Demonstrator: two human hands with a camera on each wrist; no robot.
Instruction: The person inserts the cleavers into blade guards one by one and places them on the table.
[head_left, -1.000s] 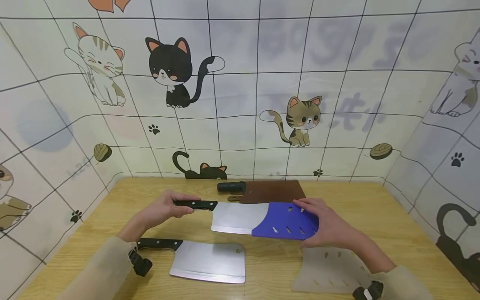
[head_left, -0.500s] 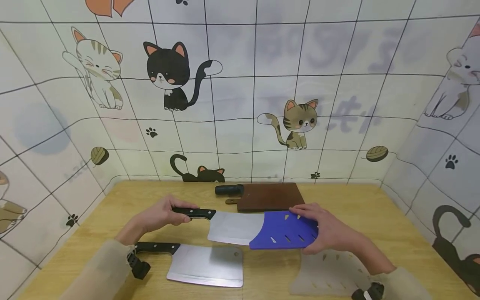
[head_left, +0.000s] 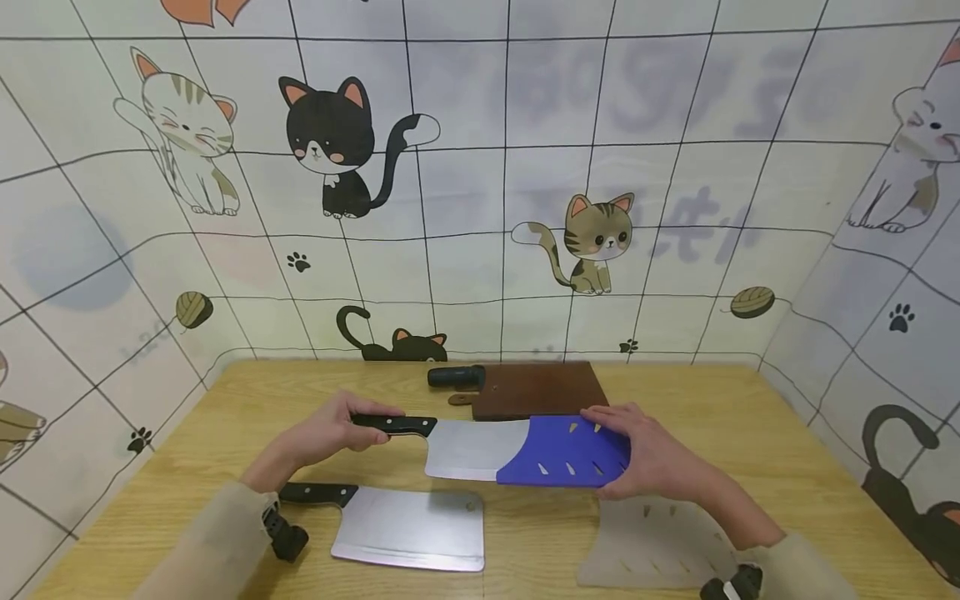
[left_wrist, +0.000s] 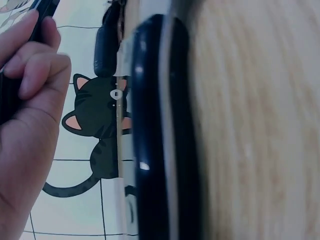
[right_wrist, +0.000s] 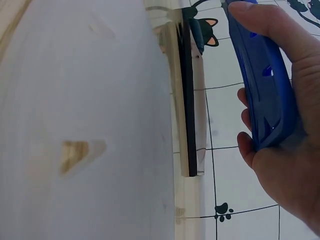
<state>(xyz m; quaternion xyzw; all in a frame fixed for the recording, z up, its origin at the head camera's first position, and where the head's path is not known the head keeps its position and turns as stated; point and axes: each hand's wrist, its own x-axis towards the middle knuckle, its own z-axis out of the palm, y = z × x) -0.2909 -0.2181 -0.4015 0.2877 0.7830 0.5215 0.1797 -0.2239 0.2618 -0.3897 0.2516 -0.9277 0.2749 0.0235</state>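
Nearest the person, a loose cleaver (head_left: 412, 529) lies flat on the bench (head_left: 697, 408), handle to the left, its straight edge toward the person. To its right, across a strip of wood, lies a pale slotted sheath (head_left: 656, 546), partly hidden by the right arm. Beyond them, the held cleaver (head_left: 472, 448) is raised off the bench between both hands. The left hand (head_left: 337, 429) has its grip pinching the handle; the right hand (head_left: 652, 458) has its grip pinching the blue sheath (head_left: 551, 454) by its right end. The sheath's curved edge crosses the blade, covering its right part. Near the bench's far edge lies a brown board (head_left: 540, 390), a dark cylinder (head_left: 453, 377) at its left, with wood extending on either side. Behind stands a cat-patterned wall (head_left: 465, 192).
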